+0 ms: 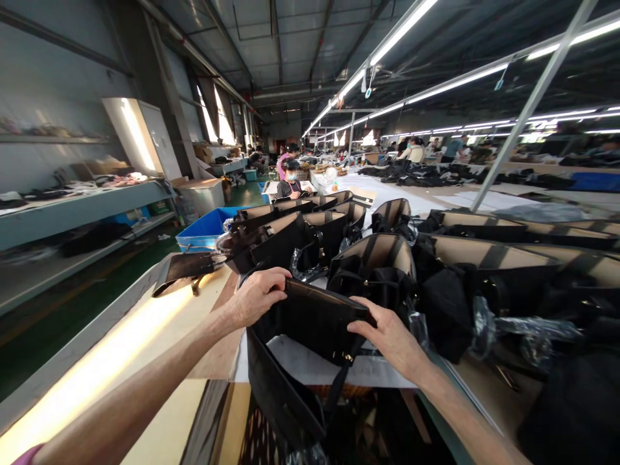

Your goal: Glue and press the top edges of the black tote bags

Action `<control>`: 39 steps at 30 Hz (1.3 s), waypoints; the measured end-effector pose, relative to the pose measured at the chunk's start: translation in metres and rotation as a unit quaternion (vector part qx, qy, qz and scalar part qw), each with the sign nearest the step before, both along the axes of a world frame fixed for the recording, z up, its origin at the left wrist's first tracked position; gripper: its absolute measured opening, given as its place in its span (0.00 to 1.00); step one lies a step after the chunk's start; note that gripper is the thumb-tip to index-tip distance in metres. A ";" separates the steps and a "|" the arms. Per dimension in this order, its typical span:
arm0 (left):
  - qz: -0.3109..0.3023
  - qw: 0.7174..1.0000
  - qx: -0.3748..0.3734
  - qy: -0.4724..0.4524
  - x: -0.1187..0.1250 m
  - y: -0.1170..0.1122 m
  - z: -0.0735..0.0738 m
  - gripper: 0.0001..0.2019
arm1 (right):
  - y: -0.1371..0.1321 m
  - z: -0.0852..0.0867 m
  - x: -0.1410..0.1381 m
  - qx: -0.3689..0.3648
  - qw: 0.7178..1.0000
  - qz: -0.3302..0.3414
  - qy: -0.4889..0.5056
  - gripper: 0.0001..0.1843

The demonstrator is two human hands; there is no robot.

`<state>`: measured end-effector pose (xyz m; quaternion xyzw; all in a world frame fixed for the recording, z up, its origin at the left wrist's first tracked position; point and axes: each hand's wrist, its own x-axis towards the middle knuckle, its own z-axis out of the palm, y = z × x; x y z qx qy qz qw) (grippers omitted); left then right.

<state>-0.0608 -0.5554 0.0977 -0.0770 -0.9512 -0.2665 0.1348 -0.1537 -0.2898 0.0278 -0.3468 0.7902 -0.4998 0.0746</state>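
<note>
A black handbag hangs open between my hands over the near table edge, one panel raised and the other sagging toward me. My left hand pinches the upper left corner of the raised panel, thumb and fingers pressed together. At the panel's right corner, my right hand grips the rim between thumb and fingers. A small gold-coloured metal fitting shows on the panel below my right hand. Just behind stands another black bag with a beige lining.
Rows of black bags, some with plastic-wrapped handles, fill the table's right and back. A dark flap-like piece lies at left. Beyond are a blue bin, a seated person and a slanted metal post.
</note>
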 end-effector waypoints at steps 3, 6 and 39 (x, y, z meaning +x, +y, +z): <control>0.010 1.000 0.009 0.013 -0.003 0.000 -0.004 0.08 | -0.006 -0.003 0.004 -0.032 0.995 -0.064 0.065 0.22; 0.017 0.999 0.009 0.026 -0.006 -0.001 -0.008 0.08 | -0.012 -0.002 0.008 -0.069 0.983 -0.060 0.162 0.16; 0.098 0.994 0.049 0.016 -0.015 -0.004 -0.009 0.04 | -0.028 0.004 0.006 -0.080 0.977 -0.084 0.178 0.10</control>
